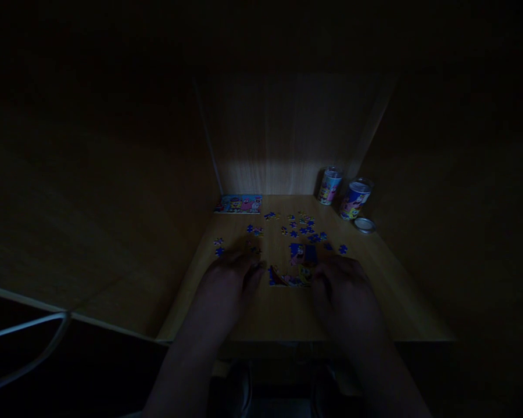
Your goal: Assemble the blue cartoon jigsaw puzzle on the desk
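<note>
The light is very dim. On the wooden desk lies a partly joined jigsaw puzzle: a lower strip with cartoon figures and a blue upper section. My right hand is at the puzzle's right edge, fingers curled and touching it; whatever is between the fingertips is hidden. To the left of the puzzle, my left hand rests with bent fingers beside a few dark loose pieces. Its fingertips are too dark to show what they hold. Several blue loose puzzle pieces lie scattered beyond the joined part.
A finished-looking cartoon picture strip lies at the back left. Two cartoon-printed cans, one farther back and one nearer, stand at the back right beside a round metal lid. Wooden panels enclose the desk.
</note>
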Demonstrator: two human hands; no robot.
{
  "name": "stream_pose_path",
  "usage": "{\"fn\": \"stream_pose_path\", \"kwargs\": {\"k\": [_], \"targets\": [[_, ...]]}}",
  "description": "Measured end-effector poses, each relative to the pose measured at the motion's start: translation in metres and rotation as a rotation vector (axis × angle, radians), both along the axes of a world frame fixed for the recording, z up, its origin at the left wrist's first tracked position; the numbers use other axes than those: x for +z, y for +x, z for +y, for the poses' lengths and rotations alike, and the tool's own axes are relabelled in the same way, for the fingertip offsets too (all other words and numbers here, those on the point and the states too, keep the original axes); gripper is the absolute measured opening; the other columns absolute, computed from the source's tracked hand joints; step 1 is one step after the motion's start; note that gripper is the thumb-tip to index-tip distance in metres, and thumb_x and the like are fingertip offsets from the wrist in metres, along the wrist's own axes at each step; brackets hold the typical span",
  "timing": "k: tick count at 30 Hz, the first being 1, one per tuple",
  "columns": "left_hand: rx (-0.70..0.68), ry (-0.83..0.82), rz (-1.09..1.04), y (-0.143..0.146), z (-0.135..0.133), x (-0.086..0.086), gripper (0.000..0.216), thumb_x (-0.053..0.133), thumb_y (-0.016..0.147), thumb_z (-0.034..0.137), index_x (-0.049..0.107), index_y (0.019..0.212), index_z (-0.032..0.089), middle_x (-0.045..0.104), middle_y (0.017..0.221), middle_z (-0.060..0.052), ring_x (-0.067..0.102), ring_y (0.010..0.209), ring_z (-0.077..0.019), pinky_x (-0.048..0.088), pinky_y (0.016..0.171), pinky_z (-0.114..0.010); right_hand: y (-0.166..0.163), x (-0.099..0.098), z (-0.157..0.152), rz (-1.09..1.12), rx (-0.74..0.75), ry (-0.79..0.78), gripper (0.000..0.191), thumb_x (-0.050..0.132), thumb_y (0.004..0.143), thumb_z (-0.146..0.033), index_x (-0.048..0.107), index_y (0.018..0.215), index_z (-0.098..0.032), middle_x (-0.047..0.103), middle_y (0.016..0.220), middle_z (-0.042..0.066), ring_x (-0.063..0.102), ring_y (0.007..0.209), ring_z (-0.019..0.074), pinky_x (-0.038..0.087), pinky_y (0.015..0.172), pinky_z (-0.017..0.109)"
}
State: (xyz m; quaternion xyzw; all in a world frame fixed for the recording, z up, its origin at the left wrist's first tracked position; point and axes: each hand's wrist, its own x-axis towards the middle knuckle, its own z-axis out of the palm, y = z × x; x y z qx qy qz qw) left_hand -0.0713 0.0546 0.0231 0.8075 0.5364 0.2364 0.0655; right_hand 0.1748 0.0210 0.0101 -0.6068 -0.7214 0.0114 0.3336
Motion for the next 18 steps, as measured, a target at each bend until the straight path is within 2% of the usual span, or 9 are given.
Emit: {"fn": "stream_pose_path", "kwargs": {"k": [5,11,14,18], "targets": [[-0.035,-0.057,-0.110,-0.002,0.003,0.002,0.012,0.064,0.107,0.025,0.076,0.105,0.022,0.080,0.112,-0.005,0.076,0.101,-0.0236,0.058,0.090,-0.039,0.000,0.000,0.000,-0.001,0.013,0.005,0.018,0.055,0.097,-0.012,0.065,0.086,-0.023,0.072,0.094,0.010,0.064,0.099,0.0310,0.051,0.090,0.046],[-0.032,-0.159,-0.262,-0.003,0.002,0.008,0.007,0.067,0.102,0.020,0.072,0.099,0.024,0.080,0.101,-0.001,0.076,0.093,-0.0217,0.056,0.086,-0.035,0.001,-0.004,0.001,0.010,0.056,0.019,0.015,0.058,0.096,-0.012,0.067,0.091,-0.023,0.074,0.102,0.010,0.065,0.106,0.0319,0.053,0.096,0.049],[-0.028,-0.213,-0.321,0.000,0.000,0.014,0.014,0.061,0.103,0.020,0.073,0.098,0.026,0.082,0.097,0.001,0.077,0.091,-0.0209,0.057,0.085,-0.034,0.002,-0.002,-0.001,0.014,0.149,0.010,0.017,0.062,0.094,-0.010,0.072,0.100,-0.022,0.077,0.113,0.009,0.065,0.114,0.0315,0.053,0.101,0.050],[0.007,-0.234,-0.370,0.002,-0.002,0.018,0.020,0.058,0.103,0.020,0.076,0.099,0.027,0.084,0.097,0.003,0.079,0.092,-0.0208,0.058,0.087,-0.033,0.001,0.003,-0.004,0.004,0.303,-0.018,0.034,0.061,0.097,-0.008,0.077,0.118,-0.028,0.078,0.131,0.003,0.065,0.126,0.0278,0.050,0.114,0.051]]}}
